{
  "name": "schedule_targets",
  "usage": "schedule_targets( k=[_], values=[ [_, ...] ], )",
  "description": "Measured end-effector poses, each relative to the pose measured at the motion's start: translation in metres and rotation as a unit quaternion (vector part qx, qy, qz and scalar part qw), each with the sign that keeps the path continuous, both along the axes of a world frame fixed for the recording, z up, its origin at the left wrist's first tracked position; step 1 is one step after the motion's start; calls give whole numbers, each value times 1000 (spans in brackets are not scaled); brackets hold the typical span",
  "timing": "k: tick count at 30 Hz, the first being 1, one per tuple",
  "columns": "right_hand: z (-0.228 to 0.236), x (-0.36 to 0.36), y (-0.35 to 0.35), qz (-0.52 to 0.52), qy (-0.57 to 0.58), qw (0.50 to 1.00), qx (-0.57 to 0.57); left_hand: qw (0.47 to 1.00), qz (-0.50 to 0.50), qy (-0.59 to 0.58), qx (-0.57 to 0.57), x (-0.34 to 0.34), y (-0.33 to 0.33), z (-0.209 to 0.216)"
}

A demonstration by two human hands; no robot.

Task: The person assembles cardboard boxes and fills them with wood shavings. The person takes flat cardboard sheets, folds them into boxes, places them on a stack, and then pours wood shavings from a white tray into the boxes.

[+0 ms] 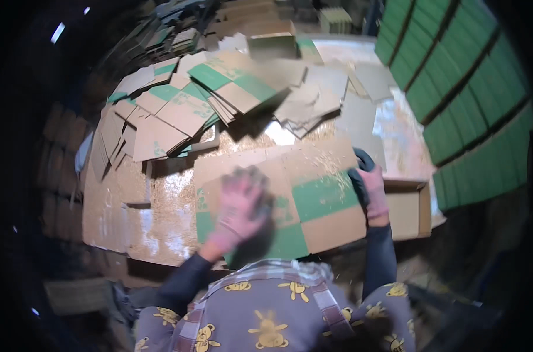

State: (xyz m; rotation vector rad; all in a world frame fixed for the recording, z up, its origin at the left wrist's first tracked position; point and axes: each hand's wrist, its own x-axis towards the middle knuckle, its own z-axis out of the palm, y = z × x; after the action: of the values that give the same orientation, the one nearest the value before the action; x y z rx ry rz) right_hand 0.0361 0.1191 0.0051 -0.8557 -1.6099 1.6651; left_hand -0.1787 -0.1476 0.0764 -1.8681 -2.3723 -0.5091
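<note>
In front of me is a large flat cardboard sheet [331, 226], brown with green printed blocks, with small wood-coloured crumbs strewn over its right part. My left hand [241, 205], in a pink glove with dark fingertips, is over the sheet's left half. Motion smears it, but its fingers look stretched out with nothing in them; whether it touches the sheet I cannot tell. At the sheet's right edge, my right hand [370, 185], gloved alike, has its dark fingers and thumb bent around the cardboard.
Loose brown and green cardboard pieces [175, 111] lie heaped across the far part of the worktable [111, 211]. Crumbs [172, 188] cover its surface. An open cardboard box [408, 211] sits right of my right hand. Stacked green cartons [472, 100] rise along the right side.
</note>
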Motion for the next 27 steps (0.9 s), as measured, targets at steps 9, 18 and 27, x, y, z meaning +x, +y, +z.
schedule_targets(
  k=[9,18,27],
  values=[
    [122,-57,-57,22,110,990,88,901,-311,-258,-157,-85,-65,123],
    [138,-116,-109,-44,0,945,325,914,-109,-376,110,-67,-58,106],
    [133,-132,-109,-39,-213,719,661,984,67,-159,-54,-84,-38,143]
  ],
)
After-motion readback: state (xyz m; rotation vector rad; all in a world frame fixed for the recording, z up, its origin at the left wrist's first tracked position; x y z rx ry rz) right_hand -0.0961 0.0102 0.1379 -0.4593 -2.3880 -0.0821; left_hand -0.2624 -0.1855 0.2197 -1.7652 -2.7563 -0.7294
